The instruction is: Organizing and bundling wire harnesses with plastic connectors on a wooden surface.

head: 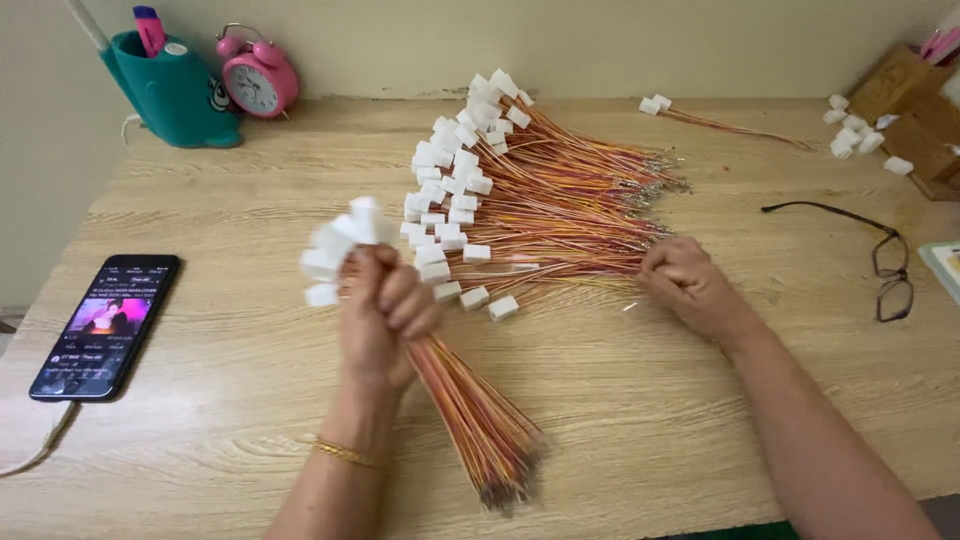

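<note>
My left hand (382, 310) is closed around a thick bundle of red, orange and yellow wires (475, 415). Its white plastic connectors (340, 245) stick out above my fist, and the bare wire ends fan toward the table's near edge. My right hand (690, 285) rests on the wooden table (200, 380), fingers curled at the bare ends of a large loose pile of the same wire leads (545, 205). I cannot tell whether it pinches a wire. That pile's white connectors (450, 190) lie along its left side.
A phone with a lit screen (105, 325) lies at the left, cable attached. A teal pen holder (170, 85) and pink alarm clock (258, 80) stand at the back left. Black glasses (885, 260) lie right. Loose connectors (855, 135) and a wooden box (915, 110) sit back right.
</note>
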